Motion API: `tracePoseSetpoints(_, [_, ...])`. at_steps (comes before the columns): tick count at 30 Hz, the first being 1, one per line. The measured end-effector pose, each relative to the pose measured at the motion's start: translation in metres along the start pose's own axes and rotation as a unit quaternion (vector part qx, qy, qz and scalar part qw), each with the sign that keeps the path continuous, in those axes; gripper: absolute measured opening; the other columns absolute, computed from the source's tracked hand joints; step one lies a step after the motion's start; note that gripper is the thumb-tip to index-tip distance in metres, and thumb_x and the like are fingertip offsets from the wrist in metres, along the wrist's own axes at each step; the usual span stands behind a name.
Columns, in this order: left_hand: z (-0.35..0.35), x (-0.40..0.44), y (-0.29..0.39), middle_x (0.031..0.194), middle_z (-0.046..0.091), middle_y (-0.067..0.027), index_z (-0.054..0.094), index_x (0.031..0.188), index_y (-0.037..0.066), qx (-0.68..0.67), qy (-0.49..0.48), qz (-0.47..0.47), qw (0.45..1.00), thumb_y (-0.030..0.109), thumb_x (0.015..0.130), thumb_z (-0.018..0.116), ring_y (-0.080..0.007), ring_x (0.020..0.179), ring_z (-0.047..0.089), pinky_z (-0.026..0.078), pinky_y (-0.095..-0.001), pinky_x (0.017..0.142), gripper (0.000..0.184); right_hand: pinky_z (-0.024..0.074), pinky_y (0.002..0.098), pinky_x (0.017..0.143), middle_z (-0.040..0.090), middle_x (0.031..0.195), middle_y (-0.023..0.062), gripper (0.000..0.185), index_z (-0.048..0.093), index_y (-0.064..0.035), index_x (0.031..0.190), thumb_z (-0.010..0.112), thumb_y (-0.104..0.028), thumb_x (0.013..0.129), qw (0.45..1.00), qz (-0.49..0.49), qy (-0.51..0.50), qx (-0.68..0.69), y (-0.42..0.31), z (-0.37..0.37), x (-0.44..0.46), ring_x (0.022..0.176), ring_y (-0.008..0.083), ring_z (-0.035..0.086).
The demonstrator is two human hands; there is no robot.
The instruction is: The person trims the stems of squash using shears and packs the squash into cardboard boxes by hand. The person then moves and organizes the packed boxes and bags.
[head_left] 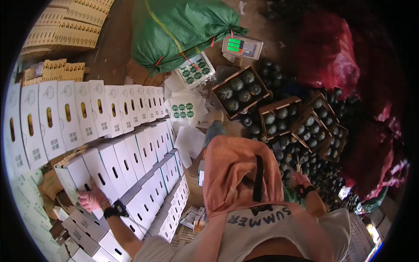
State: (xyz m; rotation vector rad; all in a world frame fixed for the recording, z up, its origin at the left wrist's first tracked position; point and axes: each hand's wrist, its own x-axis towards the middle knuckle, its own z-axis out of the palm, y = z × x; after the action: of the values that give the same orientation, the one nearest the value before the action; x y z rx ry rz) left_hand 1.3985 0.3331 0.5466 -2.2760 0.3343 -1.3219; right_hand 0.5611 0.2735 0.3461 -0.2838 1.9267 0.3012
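Observation:
My left hand [94,199], in a pinkish glove with a black watch at the wrist, has its fingers curled against the end of a white box [73,174] near its handle slot. That box is at the near left end of a row of similar boxes. Over on the right, my right hand [301,178], gloved too, is closed round a small, narrow, yellowish tool [299,167] that points away from me. Dark green round squashes [312,163] lie beyond and beside it. An orange apron [240,174] hangs between my arms and hides the floor below.
White cartons [150,153] stand in long rows at the left. Ahead are a large green sack [179,30], a scale with a lit green display [242,47] and an open carton of squashes [240,91]. More filled cartons [279,117] and red mesh sacks [327,52] occupy the right.

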Motion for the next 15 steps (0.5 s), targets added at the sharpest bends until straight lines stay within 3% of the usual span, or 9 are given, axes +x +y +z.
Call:
tracePoseSetpoints(1, [0.008, 0.005, -0.009, 0.107, 0.047, -0.0075, 0.042, 0.12, 0.019, 0.004, 0.078, 0.025, 0.997, 0.077, 0.065, 0.054, -0.0301, 0.087, 0.053, 0.043, -0.046, 0.063, 0.081, 0.0394, 0.0318, 0.047, 0.057, 0.061, 0.0057, 0.036, 0.059, -0.0038, 0.069, 0.069, -0.038, 0.07, 0.999, 0.0, -0.012, 0.049, 0.0, 0.009, 0.026, 0.05, 0.017, 0.05])
tracePoseSetpoints(3, [0.028, 0.015, -0.024, 0.095, 0.05, -0.0071, 0.047, 0.113, 0.019, 0.107, 0.067, -0.007, 0.992, 0.074, 0.073, 0.046, -0.0298, 0.08, 0.054, 0.044, -0.0453, 0.059, 0.069, 0.0393, 0.0319, 0.05, 0.057, 0.062, 0.0059, 0.037, 0.059, -0.0039, 0.07, 0.066, -0.04, 0.071, 0.993, 0.011, -0.02, 0.117, 0.008, 0.032, 0.079, 0.052, 0.0174, 0.05])
tracePoseSetpoints(4, [0.043, 0.021, -0.036, 0.097, 0.052, -0.008, 0.049, 0.112, 0.019, 0.114, 0.061, -0.023, 0.991, 0.072, 0.075, 0.044, -0.0311, 0.079, 0.054, 0.045, -0.0462, 0.06, 0.065, 0.0393, 0.032, 0.051, 0.057, 0.062, 0.006, 0.037, 0.059, -0.0039, 0.071, 0.065, -0.04, 0.071, 0.989, 0.017, -0.021, 0.145, 0.013, 0.045, 0.109, 0.053, 0.0176, 0.05])
tracePoseSetpoints(6, [0.01, 0.027, -0.019, 0.091, 0.055, -0.0058, 0.056, 0.103, 0.02, 0.055, 0.22, -0.002, 0.974, 0.07, 0.077, 0.043, -0.0309, 0.075, 0.055, 0.046, -0.0457, 0.058, 0.057, 0.0392, 0.0321, 0.054, 0.058, 0.063, 0.0063, 0.038, 0.059, -0.004, 0.073, 0.063, -0.042, 0.072, 0.979, 0.027, -0.022, 0.199, 0.023, 0.072, 0.165, 0.056, 0.018, 0.05])
tracePoseSetpoints(8, [0.044, 0.048, -0.044, 0.087, 0.055, -0.0037, 0.057, 0.102, 0.02, 0.153, 0.222, -0.034, 0.962, 0.07, 0.076, 0.043, -0.0301, 0.074, 0.056, 0.046, -0.0454, 0.057, 0.057, 0.0391, 0.0322, 0.057, 0.058, 0.064, 0.0065, 0.04, 0.059, -0.0041, 0.075, 0.06, -0.044, 0.073, 0.967, 0.036, -0.012, 0.25, 0.035, 0.106, 0.213, 0.058, 0.0183, 0.05])
tracePoseSetpoints(10, [0.051, 0.064, -0.058, 0.087, 0.054, -0.0037, 0.056, 0.106, 0.021, 0.228, 0.134, -0.029, 0.964, 0.071, 0.076, 0.042, -0.0309, 0.076, 0.056, 0.046, -0.0474, 0.058, 0.06, 0.0391, 0.0323, 0.059, 0.059, 0.065, 0.0067, 0.041, 0.059, -0.0042, 0.077, 0.058, -0.045, 0.074, 0.954, 0.035, 0.006, 0.298, 0.044, 0.135, 0.259, 0.061, 0.0187, 0.051])
tracePoseSetpoints(15, [0.033, 0.048, 0.026, 0.087, 0.055, -0.0048, 0.057, 0.105, 0.019, 0.122, 0.209, 0.005, 0.97, 0.067, 0.076, 0.044, -0.0313, 0.076, 0.056, 0.046, -0.0469, 0.058, 0.058, 0.0388, 0.0327, 0.066, 0.06, 0.067, 0.0073, 0.046, 0.059, -0.0044, 0.081, 0.052, -0.05, 0.076, 0.909, 0.012, 0.064, 0.412, 0.078, 0.196, 0.341, 0.067, 0.0196, 0.051])
